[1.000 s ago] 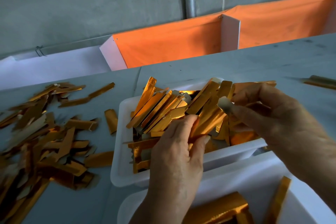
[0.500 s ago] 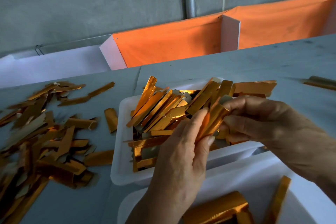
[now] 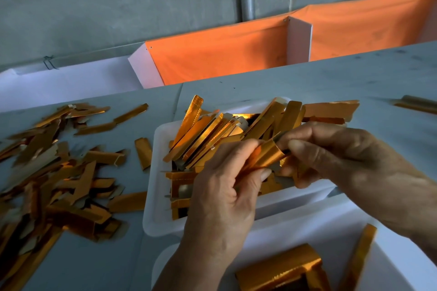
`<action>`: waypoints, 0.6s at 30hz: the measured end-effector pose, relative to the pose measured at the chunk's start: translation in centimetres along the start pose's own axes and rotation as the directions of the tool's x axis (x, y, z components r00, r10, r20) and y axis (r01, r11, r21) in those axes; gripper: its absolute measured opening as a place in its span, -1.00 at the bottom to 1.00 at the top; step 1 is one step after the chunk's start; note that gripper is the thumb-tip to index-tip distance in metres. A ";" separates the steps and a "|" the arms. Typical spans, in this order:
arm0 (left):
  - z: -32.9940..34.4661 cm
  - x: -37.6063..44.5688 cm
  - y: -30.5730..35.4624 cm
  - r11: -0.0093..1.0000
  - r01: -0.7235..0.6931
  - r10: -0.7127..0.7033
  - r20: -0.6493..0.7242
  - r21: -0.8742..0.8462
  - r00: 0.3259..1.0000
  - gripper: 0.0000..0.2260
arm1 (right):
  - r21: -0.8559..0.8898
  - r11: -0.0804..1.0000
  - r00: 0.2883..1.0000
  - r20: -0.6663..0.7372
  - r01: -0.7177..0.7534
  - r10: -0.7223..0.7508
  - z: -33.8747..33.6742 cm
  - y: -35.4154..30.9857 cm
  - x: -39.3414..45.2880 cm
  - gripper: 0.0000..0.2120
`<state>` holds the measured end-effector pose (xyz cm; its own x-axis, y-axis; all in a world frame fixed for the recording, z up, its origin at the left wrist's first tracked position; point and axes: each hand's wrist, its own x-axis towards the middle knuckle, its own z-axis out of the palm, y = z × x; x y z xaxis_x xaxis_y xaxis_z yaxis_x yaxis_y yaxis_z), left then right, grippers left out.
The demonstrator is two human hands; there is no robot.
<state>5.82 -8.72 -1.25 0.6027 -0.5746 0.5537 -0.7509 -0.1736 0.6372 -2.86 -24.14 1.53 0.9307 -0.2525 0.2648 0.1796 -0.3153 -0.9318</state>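
So in the last second your hands have closed in on each other. Your right hand (image 3: 350, 160) dropped from where it was fanning a bunch, and now both hands have one gold strip (image 3: 264, 157) singled out. It's bowed into a curve between them, which it wasn't half a second ago.

Grip-wise, your left hand (image 3: 224, 191) pinches the lower end between thumb and fingers, and your right pinches the upper end at about 2 o'clock from the left. The strip hangs just above the tray (image 3: 151, 196), over its 3 o'clock side, clear of the rest of the strips heaped in there.

To me that curve means you're starting the fold, so the picking-out part is done for this one. The loose pile (image 3: 59, 172) sits on the table (image 3: 307, 82) at 9 o'clock from the tray. The near tray (image 3: 402, 262), at 5 o'clock, already has a folded piece (image 3: 281, 269) in it, so I'd guess that's where this one goes.
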 end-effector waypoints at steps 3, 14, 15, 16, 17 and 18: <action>-0.1 0.0 -0.1 1.000 0.003 -0.003 0.047 -0.011 0.999 -0.66 | 0.022 1.000 0.997 -0.076 0.017 -0.016 0.2 -0.1 0.1 -0.80; -0.2 -0.2 0.0 0.998 -0.018 0.027 0.159 -0.058 0.987 -0.71 | 0.285 0.945 0.984 -0.023 -0.161 0.174 -0.4 0.1 0.2 -0.82; -0.3 -0.2 0.0 0.998 -0.014 0.024 0.171 -0.063 0.985 -0.71 | 0.305 0.934 0.981 -0.002 -0.184 0.194 -0.4 0.2 0.1 -0.82; -0.3 -0.2 0.0 0.998 -0.011 0.023 0.188 -0.064 0.982 -0.68 | 0.331 0.921 0.977 0.011 -0.205 0.214 -0.4 0.3 0.2 -0.84; -0.3 -0.2 0.1 0.998 -0.013 0.025 0.209 -0.058 0.978 -0.64 | 0.364 0.904 0.973 0.026 -0.222 0.228 -0.5 0.4 0.1 -0.86; -0.3 -0.2 0.2 0.999 -0.022 0.032 0.227 -0.048 0.973 -0.61 | 0.403 0.884 0.969 0.036 -0.237 0.244 -0.5 0.4 0.2 -0.87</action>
<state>5.69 -8.43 -1.08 0.5013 -0.7464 0.4378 -0.7498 -0.1222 0.6502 -2.79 -24.73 1.32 0.9572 -0.2888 0.0203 0.0660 0.1494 -0.9866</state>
